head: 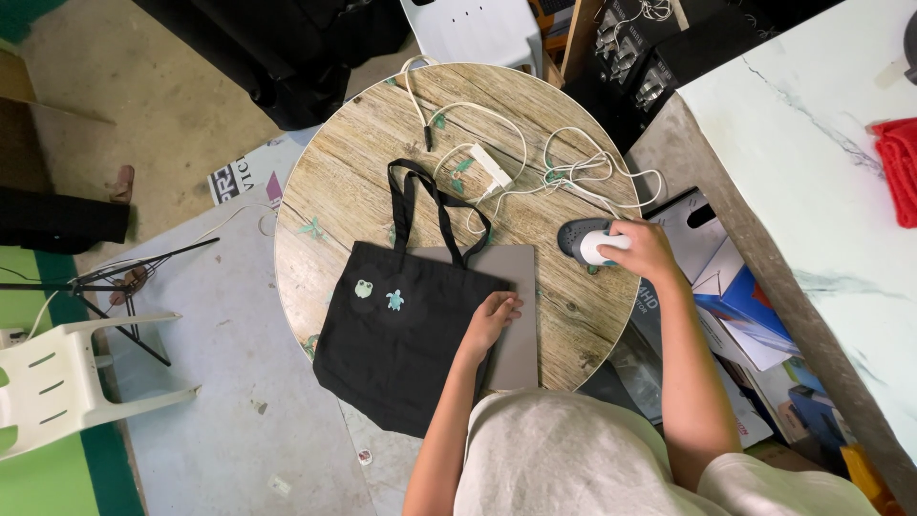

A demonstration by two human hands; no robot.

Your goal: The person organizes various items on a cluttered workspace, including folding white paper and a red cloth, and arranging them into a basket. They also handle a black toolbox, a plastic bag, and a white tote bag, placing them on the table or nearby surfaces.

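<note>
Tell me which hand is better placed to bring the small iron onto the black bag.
Right. The right hand already grips the iron beside the bag, while the left hand lies flat on the bag's edge.

round wooden table (334,191) on concrete floor (143,105) — white plastic chair (67,382) beside it.

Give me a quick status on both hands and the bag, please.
Left hand flat on black tote bag. Right hand gripping small iron on round table. White cord loose behind; grey mat under bag.
</note>
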